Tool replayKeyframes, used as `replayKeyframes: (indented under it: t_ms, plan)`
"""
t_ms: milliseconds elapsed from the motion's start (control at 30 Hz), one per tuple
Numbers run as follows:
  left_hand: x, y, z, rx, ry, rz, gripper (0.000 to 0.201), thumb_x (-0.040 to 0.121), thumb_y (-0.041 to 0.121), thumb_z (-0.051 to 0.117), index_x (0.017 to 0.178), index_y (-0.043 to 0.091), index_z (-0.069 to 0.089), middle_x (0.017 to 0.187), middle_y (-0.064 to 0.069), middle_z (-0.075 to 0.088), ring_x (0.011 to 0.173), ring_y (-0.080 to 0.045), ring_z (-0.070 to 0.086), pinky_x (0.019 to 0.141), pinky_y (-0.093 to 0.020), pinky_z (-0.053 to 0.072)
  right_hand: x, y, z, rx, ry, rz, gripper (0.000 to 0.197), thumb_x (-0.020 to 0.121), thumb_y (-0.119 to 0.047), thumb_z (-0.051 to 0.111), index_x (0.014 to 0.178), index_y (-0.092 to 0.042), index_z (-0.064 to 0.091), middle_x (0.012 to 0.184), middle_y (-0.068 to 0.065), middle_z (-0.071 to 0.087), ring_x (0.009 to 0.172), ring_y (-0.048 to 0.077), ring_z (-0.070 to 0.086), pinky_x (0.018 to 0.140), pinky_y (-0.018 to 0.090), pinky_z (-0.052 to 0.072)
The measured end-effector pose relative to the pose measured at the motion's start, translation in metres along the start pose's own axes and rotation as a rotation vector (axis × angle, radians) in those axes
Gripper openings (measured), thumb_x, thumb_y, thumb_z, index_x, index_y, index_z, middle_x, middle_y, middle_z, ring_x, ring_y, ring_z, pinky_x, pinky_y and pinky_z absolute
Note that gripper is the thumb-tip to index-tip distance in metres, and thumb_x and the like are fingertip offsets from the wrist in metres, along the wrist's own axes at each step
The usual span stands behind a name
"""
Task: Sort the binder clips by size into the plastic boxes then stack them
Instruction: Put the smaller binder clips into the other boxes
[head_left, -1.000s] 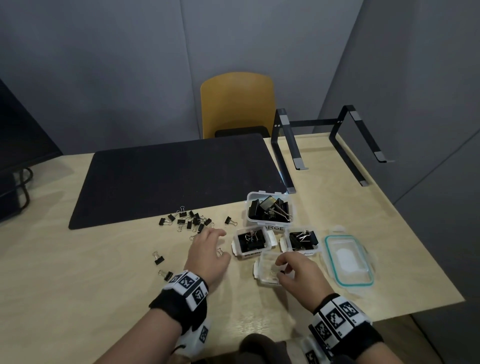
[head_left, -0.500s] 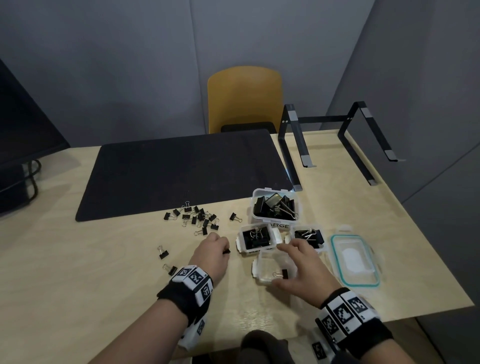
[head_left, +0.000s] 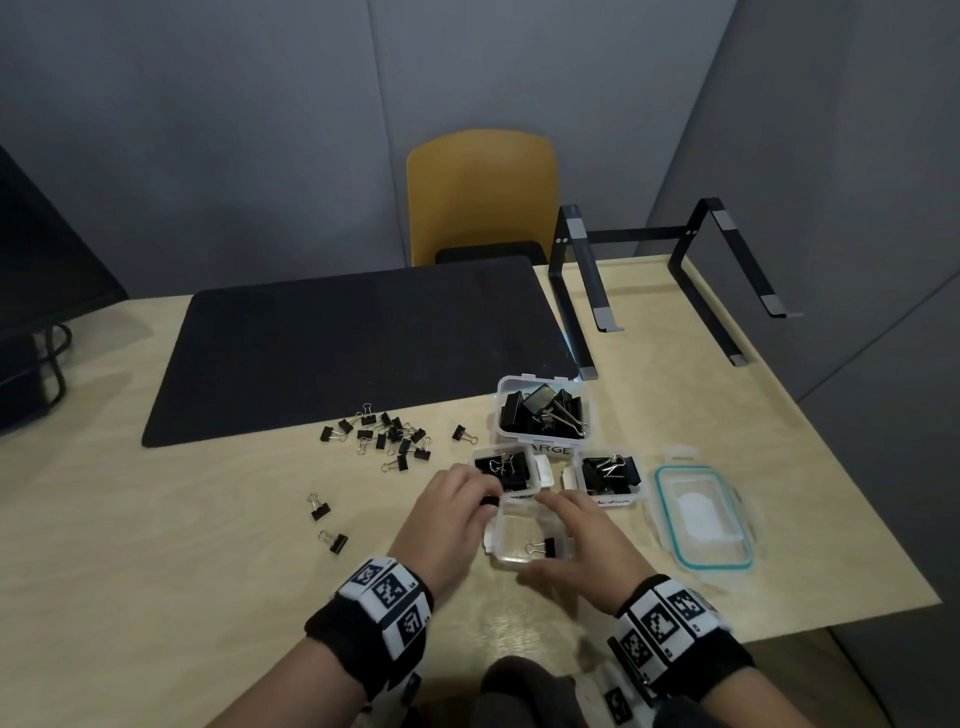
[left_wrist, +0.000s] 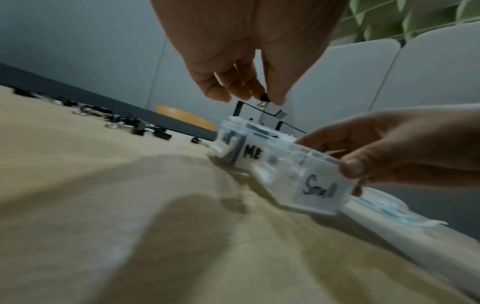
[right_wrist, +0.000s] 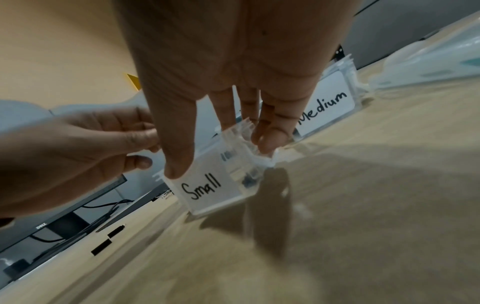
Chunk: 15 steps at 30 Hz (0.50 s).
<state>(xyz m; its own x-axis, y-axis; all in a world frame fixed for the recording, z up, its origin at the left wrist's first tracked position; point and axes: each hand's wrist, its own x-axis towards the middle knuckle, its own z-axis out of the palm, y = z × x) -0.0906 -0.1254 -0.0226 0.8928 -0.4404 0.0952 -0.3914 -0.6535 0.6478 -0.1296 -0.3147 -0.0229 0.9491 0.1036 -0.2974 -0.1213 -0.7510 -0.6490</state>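
A clear plastic box labelled "Small" (head_left: 524, 540) stands near the front edge of the pale wooden table (head_left: 156, 545), between the two hands. One small black binder clip with wire handles (head_left: 543, 546) lies inside it. The right hand (head_left: 587, 553) is clasped over this box, thumb on the labelled front wall and fingers (right_wrist: 270, 131) curled over the far rim. The left hand (head_left: 449, 514) is held just left of the box, and a small black clip (left_wrist: 263, 98) is pinched between its thumb and fingertips above the box's left rim.

Three more clear boxes are ranged behind: two square ones, one marked "Medium" (head_left: 608, 475) and another (head_left: 506, 470) whose label is only partly readable, perhaps the same word, and a larger one lettered "LARGE" (head_left: 543, 413); each is filled with black clips. A rounded rectangular lid with a teal seal (head_left: 701, 519) lies flat toward the table's right edge.

A loose heap of small clips (head_left: 387, 434), too tangled to be counted, is scattered by the front edge of a black mat (head_left: 337, 338). Two stray clips (head_left: 327, 525) lie apart to the left of the left hand.
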Motion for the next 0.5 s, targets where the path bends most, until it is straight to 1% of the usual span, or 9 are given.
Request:
replayKeyframes:
  t_ms: [100,167,233,300,333,400,433,500]
  plan:
    - [-0.003,0.007,0.010,-0.003,-0.074,0.052,0.019,0.093,0.025,0.054,0.110,0.025,0.061,0.106,0.019,0.039,0.101,0.000,0.036,0.093,-0.018,0.034,0.000,-0.001,0.001,0.023,0.009,0.000,0.088,0.067,-0.043,0.079,0.141,-0.023,0.037,0.135,-0.010,0.038,0.119,0.005,0.039,0.106,0.023,0.036]
    - [-0.004,0.007,0.015,-0.014,-0.099,0.045,0.019,0.091,0.028,0.057,0.109,0.028,0.062,0.107,0.019,0.038,0.102,0.000,0.035,0.094,-0.018,0.034,-0.001,-0.001,0.002,0.044,0.012,0.004,0.088,0.066,-0.043,0.080,0.141,-0.024,0.037,0.135,-0.010,0.039,0.118,0.005,0.040,0.105,0.024,0.037]
    - [-0.003,0.007,0.016,-0.021,-0.090,0.011,0.025,0.090,0.033,0.057,0.115,0.029,0.060,0.111,0.017,0.040,0.105,0.000,0.036,0.096,-0.018,0.034,-0.001,0.000,0.002,0.061,0.014,0.015,0.089,0.066,-0.042,0.080,0.141,-0.024,0.037,0.135,-0.011,0.039,0.117,0.005,0.040,0.105,0.025,0.037]
    - [-0.002,0.005,0.012,0.000,-0.048,-0.050,0.029,0.091,0.034,0.055,0.119,0.028,0.058,0.115,0.015,0.044,0.107,0.000,0.036,0.097,-0.018,0.033,-0.001,-0.001,0.002,0.074,0.016,0.026,0.089,0.066,-0.040,0.081,0.141,-0.025,0.037,0.130,-0.015,0.039,0.114,0.005,0.041,0.104,0.025,0.038]
    - [-0.002,0.002,0.008,0.029,-0.023,-0.085,0.028,0.092,0.031,0.053,0.120,0.028,0.057,0.116,0.014,0.045,0.107,0.000,0.035,0.098,-0.017,0.033,-0.002,-0.001,0.002,0.080,0.015,0.031,0.088,0.066,-0.039,0.081,0.141,-0.025,0.037,0.127,-0.017,0.038,0.113,0.004,0.040,0.104,0.025,0.038]
    - [-0.004,-0.009,-0.002,0.120,0.004,-0.179,0.027,0.094,0.025,0.050,0.120,0.028,0.056,0.119,0.014,0.046,0.111,-0.002,0.036,0.100,-0.017,0.030,-0.002,-0.002,0.001,0.084,0.008,0.039,0.087,0.067,-0.038,0.080,0.141,-0.027,0.036,0.128,-0.017,0.037,0.113,0.004,0.038,0.104,0.026,0.038]
    - [-0.006,-0.016,-0.008,0.166,0.008,-0.242,0.029,0.094,0.022,0.049,0.121,0.028,0.055,0.122,0.013,0.046,0.115,-0.004,0.037,0.102,-0.018,0.030,-0.002,-0.002,0.001,0.083,0.004,0.040,0.087,0.067,-0.038,0.080,0.141,-0.027,0.036,0.130,-0.016,0.037,0.113,0.004,0.038,0.104,0.027,0.038]
    - [-0.010,-0.034,-0.019,0.260,-0.026,-0.385,0.033,0.091,0.017,0.048,0.123,0.026,0.053,0.128,0.008,0.046,0.121,-0.012,0.038,0.105,-0.025,0.034,-0.002,-0.003,0.000,0.074,-0.002,0.038,0.087,0.067,-0.039,0.080,0.141,-0.028,0.036,0.134,-0.014,0.037,0.114,0.005,0.038,0.105,0.029,0.040]
